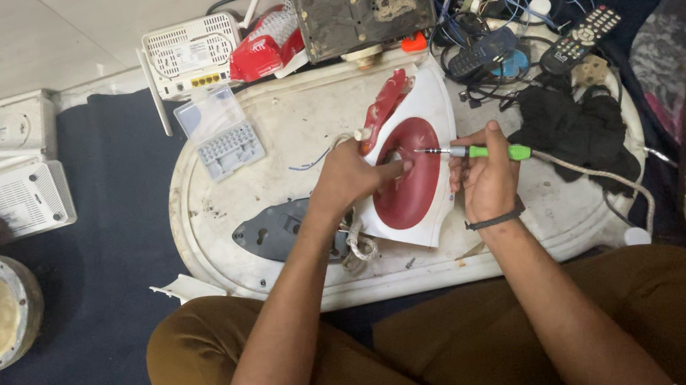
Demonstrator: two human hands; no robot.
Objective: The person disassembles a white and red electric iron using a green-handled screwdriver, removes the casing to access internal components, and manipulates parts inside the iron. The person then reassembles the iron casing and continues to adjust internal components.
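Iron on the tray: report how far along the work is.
Done: the grey soleplate lies detached beside the iron shell on the tray. In hand: left hand steadies the shell; right hand points a green screwdriver into it. Left: shell and soleplate remain apart.

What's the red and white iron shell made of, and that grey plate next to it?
The iron shell looks like glossy moulded plastic: smooth, curved, shiny red and white. The grey plate seems to be dull metal, flat and matte with small holes, though coated plastic can't be ruled out.
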